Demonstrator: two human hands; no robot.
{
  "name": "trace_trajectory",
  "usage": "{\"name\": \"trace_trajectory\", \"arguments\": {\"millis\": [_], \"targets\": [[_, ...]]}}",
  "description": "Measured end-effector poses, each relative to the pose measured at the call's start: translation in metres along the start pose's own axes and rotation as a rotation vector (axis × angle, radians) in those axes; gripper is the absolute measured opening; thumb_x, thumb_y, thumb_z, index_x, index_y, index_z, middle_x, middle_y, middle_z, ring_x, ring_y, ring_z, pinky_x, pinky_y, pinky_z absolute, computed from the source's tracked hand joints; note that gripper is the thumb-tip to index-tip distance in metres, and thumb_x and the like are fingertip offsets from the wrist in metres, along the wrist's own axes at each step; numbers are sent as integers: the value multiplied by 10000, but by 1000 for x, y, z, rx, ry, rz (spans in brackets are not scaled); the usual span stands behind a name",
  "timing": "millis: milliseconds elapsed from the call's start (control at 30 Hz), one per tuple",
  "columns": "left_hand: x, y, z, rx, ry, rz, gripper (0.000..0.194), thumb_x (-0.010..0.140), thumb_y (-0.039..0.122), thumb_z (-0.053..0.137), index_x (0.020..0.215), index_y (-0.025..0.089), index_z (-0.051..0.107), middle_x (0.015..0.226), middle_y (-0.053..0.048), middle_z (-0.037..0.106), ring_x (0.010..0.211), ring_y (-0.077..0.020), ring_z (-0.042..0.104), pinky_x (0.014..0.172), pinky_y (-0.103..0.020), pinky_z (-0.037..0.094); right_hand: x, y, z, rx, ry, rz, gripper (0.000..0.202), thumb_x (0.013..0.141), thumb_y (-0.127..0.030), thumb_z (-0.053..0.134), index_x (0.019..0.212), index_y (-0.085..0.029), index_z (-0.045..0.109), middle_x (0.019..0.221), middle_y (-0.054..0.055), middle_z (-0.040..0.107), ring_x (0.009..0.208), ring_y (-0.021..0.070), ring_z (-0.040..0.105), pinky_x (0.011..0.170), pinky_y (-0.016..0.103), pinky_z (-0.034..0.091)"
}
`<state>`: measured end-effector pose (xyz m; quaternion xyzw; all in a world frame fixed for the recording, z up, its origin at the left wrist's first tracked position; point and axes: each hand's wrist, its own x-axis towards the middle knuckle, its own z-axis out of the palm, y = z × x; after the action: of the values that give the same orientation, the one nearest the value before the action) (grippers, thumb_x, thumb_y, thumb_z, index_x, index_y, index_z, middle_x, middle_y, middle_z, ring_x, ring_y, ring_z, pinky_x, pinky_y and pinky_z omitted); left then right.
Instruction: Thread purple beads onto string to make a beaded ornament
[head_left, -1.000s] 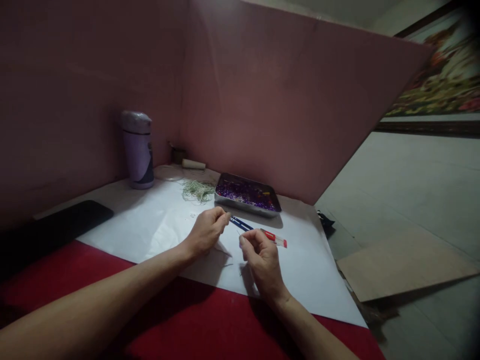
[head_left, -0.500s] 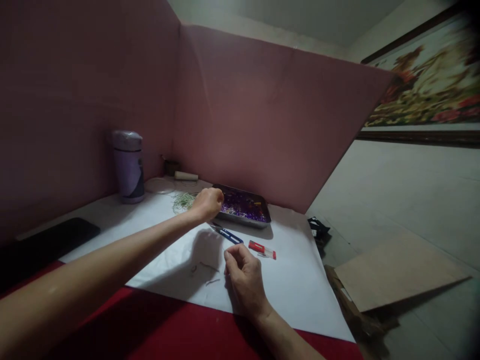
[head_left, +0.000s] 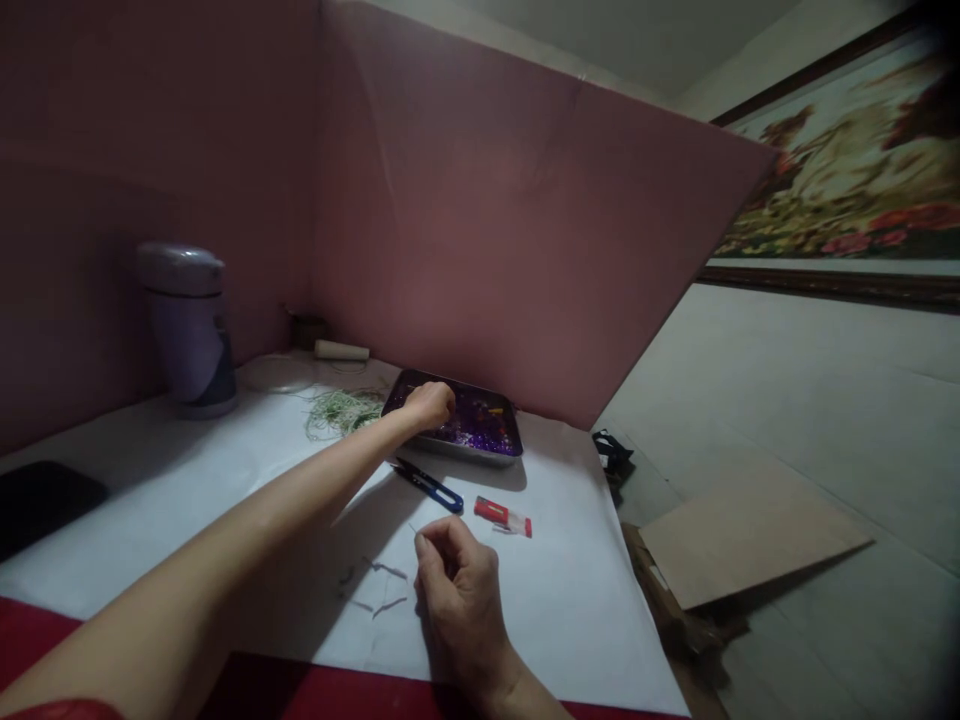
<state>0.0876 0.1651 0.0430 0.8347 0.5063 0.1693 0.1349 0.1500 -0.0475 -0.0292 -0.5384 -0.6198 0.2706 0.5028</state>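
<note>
My left hand (head_left: 430,405) reaches over the dark metal tray (head_left: 469,455), which holds purple beads (head_left: 480,432). Its fingers are curled together, their tips hidden, so I cannot tell what they hold. Low above the white sheet, my right hand (head_left: 461,590) pinches a thin needle (head_left: 412,527) between thumb and forefinger; only a sliver of it shows. Between the hands lie blue thread snips (head_left: 431,485). A red and clear packet (head_left: 501,515) rests to the right of the snips. Several short thread scraps (head_left: 386,570) are left of my right hand.
A tangle of pale green thread (head_left: 341,412) sits left of the tray. Behind it lies a white cone (head_left: 342,350). A purple bottle (head_left: 191,335) and a black phone-like object (head_left: 49,500) are at the left. Pink panels (head_left: 480,220) wall in the back and left.
My left hand has moved from the tray's left edge to farther over the beads. The view has shifted, and the needle tip now shows at my right fingertips.
</note>
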Motion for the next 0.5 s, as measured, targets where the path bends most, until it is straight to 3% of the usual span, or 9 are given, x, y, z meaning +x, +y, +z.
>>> {"name": "trace_trajectory", "arguments": {"millis": [167,500], "targets": [[6,5,12,60,-70,8,260,863,312,539,1083,179,575,1129,-75,581,995,-202,572,844,-399,480,1,3,0,7,-6,12,169,869,-296,476,735,-200,515,514,-41,484,457,108,455,441,208,341],[7,5,16,104,-90,4,300,860,306,544,1126,168,550,1148,-86,565,993,-209,572,828,-401,490,2,1,0,4,-14,14,175,873,-285,469,732,-195,517,525,-32,505,470,110,474,447,209,352]]}}
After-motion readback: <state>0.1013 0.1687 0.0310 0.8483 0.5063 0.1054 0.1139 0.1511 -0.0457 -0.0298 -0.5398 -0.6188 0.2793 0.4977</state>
